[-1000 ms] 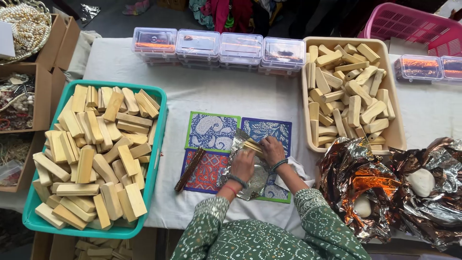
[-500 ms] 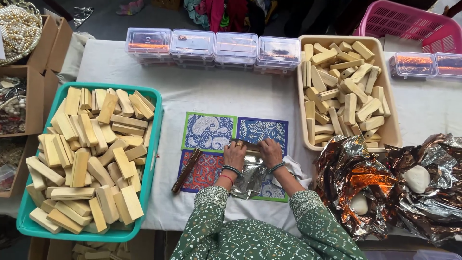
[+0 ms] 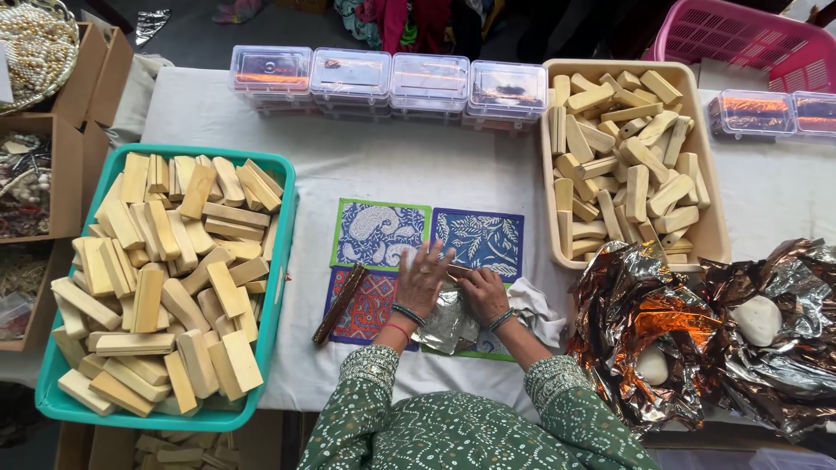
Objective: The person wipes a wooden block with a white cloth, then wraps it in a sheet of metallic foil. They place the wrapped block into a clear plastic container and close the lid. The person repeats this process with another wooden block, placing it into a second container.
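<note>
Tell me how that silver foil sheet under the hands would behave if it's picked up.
The foil sheet looks thin and creased, so it is probably floppy and very light. Both the left hand and the right hand press it flat, suggesting it springs up or shifts easily.

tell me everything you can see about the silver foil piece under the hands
The silver foil sheet is a small, crinkled, shiny piece that looks like thin metallic film. It lies flat on the patterned block-print mat, near its lower edge, in front of the person. The left hand presses on its upper left part with fingers spread, and the right hand rests on its upper right, so its middle is partly hidden. A white cloth lies just to its right; whether they touch is unclear.
</note>
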